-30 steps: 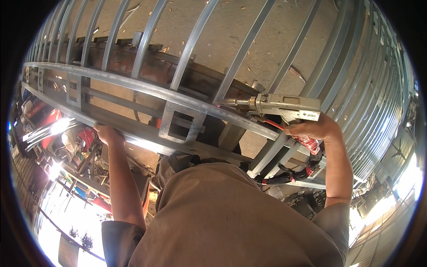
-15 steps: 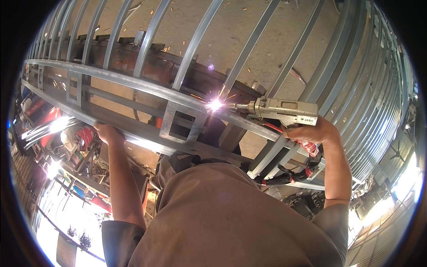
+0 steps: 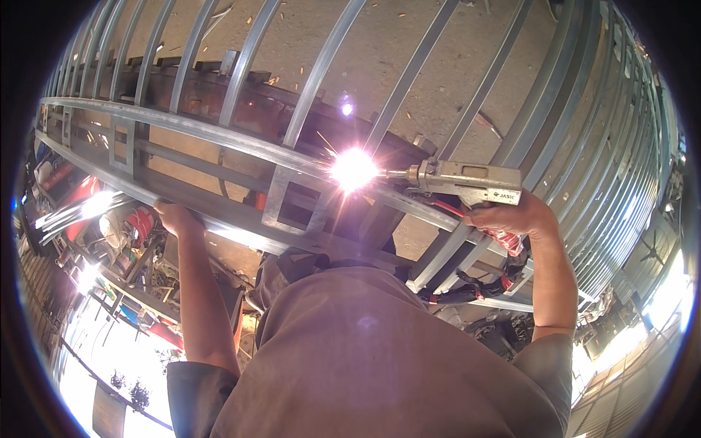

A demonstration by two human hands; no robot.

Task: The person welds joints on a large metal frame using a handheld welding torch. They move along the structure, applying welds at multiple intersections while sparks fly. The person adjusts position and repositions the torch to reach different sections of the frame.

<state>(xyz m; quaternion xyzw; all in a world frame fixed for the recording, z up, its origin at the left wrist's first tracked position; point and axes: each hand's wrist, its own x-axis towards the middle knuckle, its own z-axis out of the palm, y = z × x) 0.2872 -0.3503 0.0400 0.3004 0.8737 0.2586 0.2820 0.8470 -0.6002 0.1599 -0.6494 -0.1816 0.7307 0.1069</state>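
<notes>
My right hand [image 3: 518, 217] is wrapped round the handle of a handheld welding gun [image 3: 471, 181], a boxy metallic body with a narrow nozzle pointing left. At the nozzle's tip a bright pinkish-white glare [image 3: 353, 171] with sparks hides the spot on the metal frame [image 3: 255, 150] where it burns. Farther left, my left hand [image 3: 179, 217] grips the frame's near rail [image 3: 146, 191], fingers curled over it. Between the hands, a flat bracket with a square opening [image 3: 274, 197] joins the two rails. Red wrapping [image 3: 505, 241] covers part of the gun's lower end and cable.
Several parallel metal bars [image 3: 328, 66] run away from the frame over the dusty floor [image 3: 394, 29]. A rusty beam [image 3: 255, 102] lies beneath them. More bars [image 3: 613, 160] are packed at the right. Dark cable [image 3: 467, 292] hangs below the gun. Clutter [image 3: 139, 226] fills the left.
The glare at the nozzle tip has grown much larger and brighter, casting a purplish haze over the shirt. Both hands and the gun look still.
</notes>
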